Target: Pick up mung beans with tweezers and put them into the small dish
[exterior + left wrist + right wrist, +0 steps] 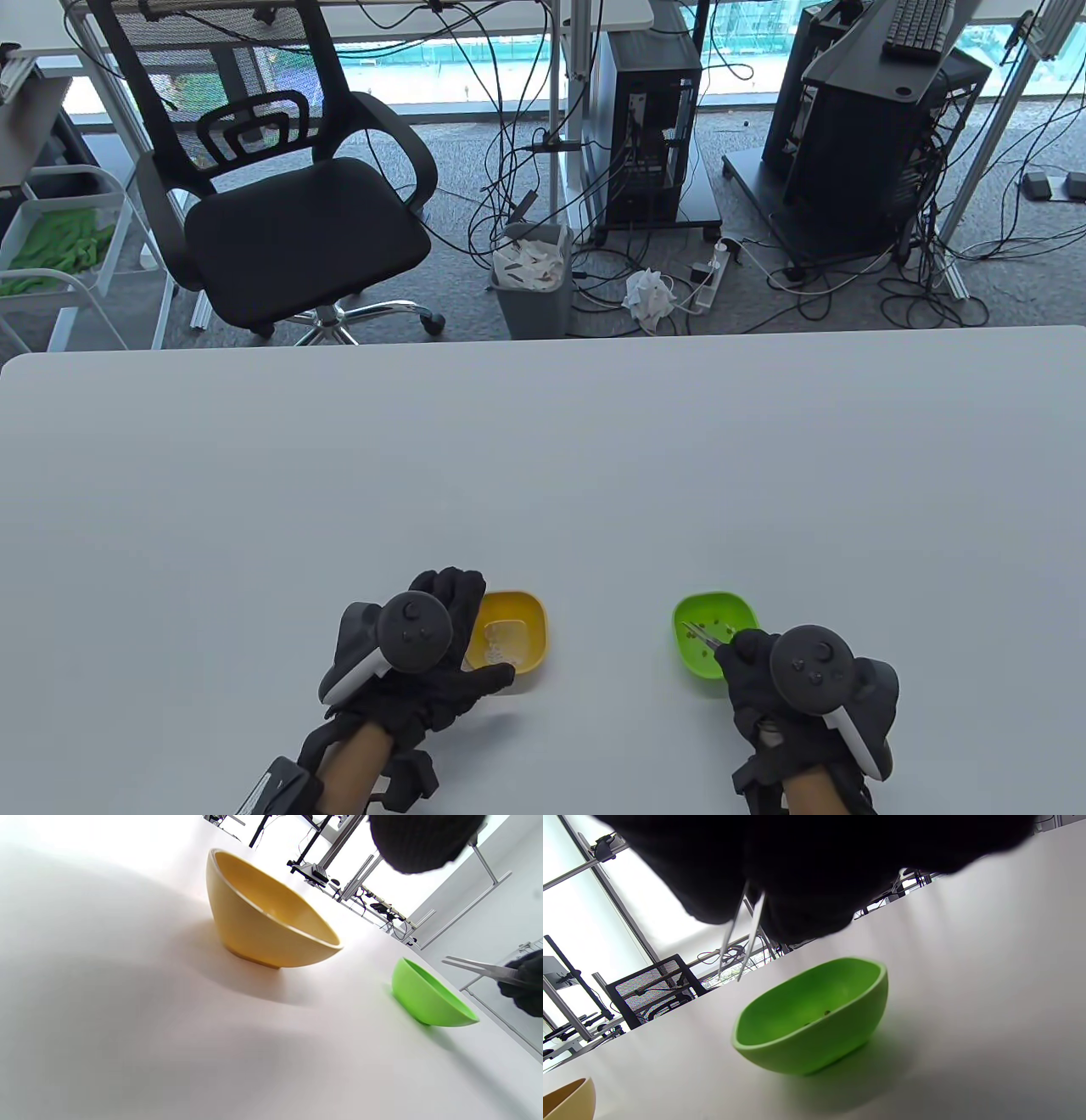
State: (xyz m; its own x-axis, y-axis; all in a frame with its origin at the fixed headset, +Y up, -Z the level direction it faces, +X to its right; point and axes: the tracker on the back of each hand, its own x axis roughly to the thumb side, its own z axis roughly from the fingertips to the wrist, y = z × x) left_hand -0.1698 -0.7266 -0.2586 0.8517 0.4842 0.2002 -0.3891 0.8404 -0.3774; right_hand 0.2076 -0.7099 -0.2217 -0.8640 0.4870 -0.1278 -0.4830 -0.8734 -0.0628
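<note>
A green dish (717,599) holds several dark mung beans (721,632) near the table's front edge. My right hand (742,658) grips metal tweezers (700,635) that point left over the green dish. In the right wrist view the tweezers (751,938) hang above the green dish (814,1052) with tips apart and nothing between them. A yellow dish (533,609) stands to the left. My left hand (462,628) curves around its left side, thumb along its near edge. In the left wrist view the yellow dish (254,938) stands apart from my fingertip (424,840).
The white table (543,467) stretches far beyond both dishes. An office chair (288,212), a bin (530,280) and computer towers stand on the floor behind the far edge. The left wrist view also shows the green dish (424,1001) and tweezers (479,967).
</note>
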